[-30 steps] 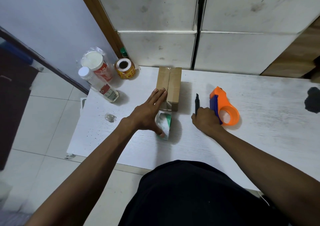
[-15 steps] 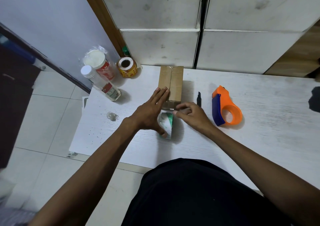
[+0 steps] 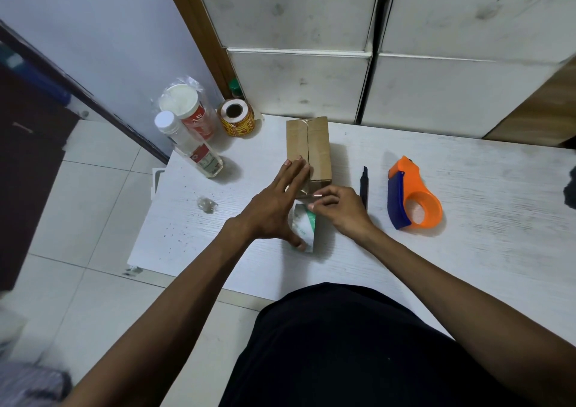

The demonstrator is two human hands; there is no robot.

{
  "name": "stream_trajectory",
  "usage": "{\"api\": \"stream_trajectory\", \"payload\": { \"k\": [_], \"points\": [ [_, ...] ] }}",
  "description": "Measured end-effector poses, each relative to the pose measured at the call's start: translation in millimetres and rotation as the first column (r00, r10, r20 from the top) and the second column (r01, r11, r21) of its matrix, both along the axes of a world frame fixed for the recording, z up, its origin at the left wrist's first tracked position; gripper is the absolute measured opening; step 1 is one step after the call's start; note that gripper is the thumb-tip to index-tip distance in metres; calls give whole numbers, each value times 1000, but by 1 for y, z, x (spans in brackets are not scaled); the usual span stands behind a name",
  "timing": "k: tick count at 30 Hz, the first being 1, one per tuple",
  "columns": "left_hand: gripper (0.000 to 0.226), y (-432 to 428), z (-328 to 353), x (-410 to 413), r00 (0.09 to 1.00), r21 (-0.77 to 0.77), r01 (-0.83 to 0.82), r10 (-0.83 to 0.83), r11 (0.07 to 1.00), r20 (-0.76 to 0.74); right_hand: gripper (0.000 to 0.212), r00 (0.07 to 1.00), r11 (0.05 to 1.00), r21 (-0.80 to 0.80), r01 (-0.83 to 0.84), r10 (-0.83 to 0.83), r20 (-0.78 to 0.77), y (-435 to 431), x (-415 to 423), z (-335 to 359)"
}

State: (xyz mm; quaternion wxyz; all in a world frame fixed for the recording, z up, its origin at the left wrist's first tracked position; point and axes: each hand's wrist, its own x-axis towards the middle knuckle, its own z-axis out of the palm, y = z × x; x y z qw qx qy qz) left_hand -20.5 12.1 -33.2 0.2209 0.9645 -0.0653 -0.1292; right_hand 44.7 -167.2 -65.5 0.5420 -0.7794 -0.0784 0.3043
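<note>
A small brown cardboard box (image 3: 313, 144) stands on the white table (image 3: 467, 235), with clear tape shining on its near end. My left hand (image 3: 271, 205) lies flat, its straight fingers on the box's top left edge and its thumb down on a green-and-white packet (image 3: 304, 227) just in front of the box. My right hand (image 3: 341, 210) is at the box's near end, fingers curled, fingertips pinching the clear tape there. What lies under the fingertips is hidden.
A black cutter (image 3: 363, 185) and an orange-and-blue tape dispenser (image 3: 411, 197) lie to the right of my right hand. Two bottles (image 3: 190, 144) and a yellow label roll (image 3: 237, 118) stand at the table's far left corner. A crumpled bit of clear plastic (image 3: 206, 204) lies left.
My right hand left the cutter beside the tape dispenser and moved left to the box's near end, where it now pinches the tape. My left hand stayed on the box.
</note>
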Motion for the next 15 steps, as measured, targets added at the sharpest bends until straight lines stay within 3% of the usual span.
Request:
{"api": "stream_trajectory", "payload": {
  "k": [9,13,15],
  "points": [
    [159,-1,-8,-12,994,27,-61,58,998,88,8,979,995,-67,-77,88,184,1,-4,2],
    [150,-7,-10,-30,978,-99,-144,157,985,138,7,972,991,-94,-99,116,203,-1,-6,3],
    [133,-12,-11,-40,950,-167,-206,238,964,203,6,966,987,-96,-130,148,211,-3,-8,3]
  ]
}}
